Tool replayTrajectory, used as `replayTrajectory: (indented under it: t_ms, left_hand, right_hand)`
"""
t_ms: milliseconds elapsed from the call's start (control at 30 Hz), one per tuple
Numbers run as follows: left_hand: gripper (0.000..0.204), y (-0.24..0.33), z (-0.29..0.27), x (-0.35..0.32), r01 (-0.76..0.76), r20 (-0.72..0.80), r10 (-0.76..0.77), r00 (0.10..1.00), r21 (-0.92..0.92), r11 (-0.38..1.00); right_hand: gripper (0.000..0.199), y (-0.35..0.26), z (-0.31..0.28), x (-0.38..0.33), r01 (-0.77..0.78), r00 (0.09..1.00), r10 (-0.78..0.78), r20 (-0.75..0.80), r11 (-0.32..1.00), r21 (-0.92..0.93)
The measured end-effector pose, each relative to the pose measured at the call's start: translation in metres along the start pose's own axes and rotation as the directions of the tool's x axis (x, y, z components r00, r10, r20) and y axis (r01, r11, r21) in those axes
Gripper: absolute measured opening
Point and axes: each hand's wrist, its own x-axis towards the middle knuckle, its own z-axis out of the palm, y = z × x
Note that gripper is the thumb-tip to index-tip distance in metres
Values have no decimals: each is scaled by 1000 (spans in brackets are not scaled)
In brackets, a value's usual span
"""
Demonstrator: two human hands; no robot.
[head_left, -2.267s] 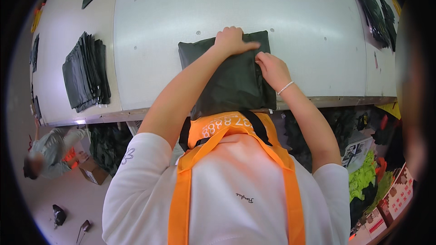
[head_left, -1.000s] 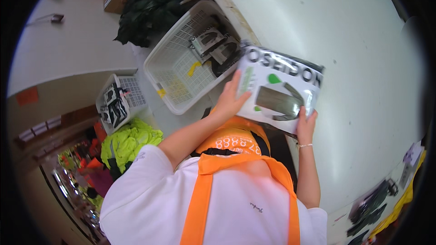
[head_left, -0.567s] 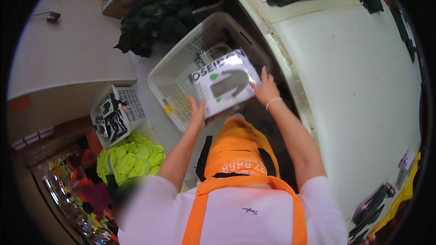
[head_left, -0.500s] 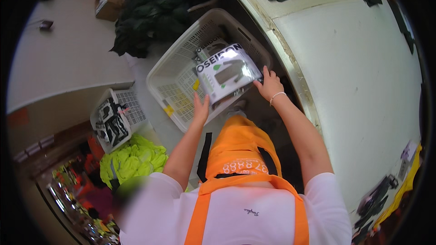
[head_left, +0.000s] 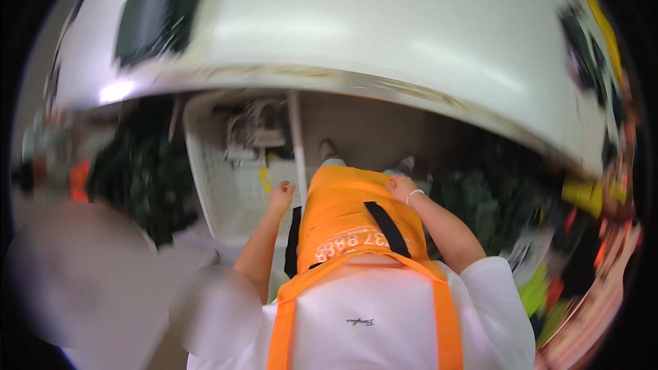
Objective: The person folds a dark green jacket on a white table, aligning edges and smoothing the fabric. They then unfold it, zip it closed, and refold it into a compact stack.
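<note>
My left hand (head_left: 280, 199) hangs over the near right side of a white plastic basket (head_left: 200, 185). No package shows in it, but motion blur smears its fingers. At the front of my orange apron (head_left: 353, 195) is my right hand (head_left: 401, 188), with a beaded bracelet at the wrist. It appears to touch the apron; its fingertips are too blurred to read. Flat plastic-wrapped packages (head_left: 264, 123) in white and dark tones lie in the far part of the basket, partly in shadow under the table edge.
A long white table (head_left: 329, 20) runs across in front of me, with a dark folded stack (head_left: 161, 14) at its left. Dark fabric heaps (head_left: 147, 171) lie left of the basket, and another dark pile (head_left: 480, 199) is at right. My shoes (head_left: 329, 147) stand below the table edge.
Half a second ago both hands were at a wrapped package over the basket; now they are away from it. My body has turned right, so the table lies ahead and the basket front left.
</note>
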Motion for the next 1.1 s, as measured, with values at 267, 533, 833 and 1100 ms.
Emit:
replayTrajectory:
  t_ms: [267, 533, 833, 1100]
  left_hand:
    - [26, 320, 58, -76, -885, -91, 884, 458, 47, 464]
    - [68, 529, 215, -139, -734, 37, 999, 33, 679, -1]
    - [76, 559, 276, -147, -549, 80, 997, -22, 832, -79]
    - [78, 556, 276, -150, -537, 69, 998, 7, 842, -54]
  right_hand:
    - [28, 188, 31, -119, -161, 740, 586, -329, 630, 760]
    - [82, 370, 17, -134, -253, 276, 812, -514, 577, 776]
    - [98, 499, 39, -108, -360, 285, 922, 260, -148, 921]
    - [21, 577, 62, -288, 38, 87, 996, -10, 6, 999]
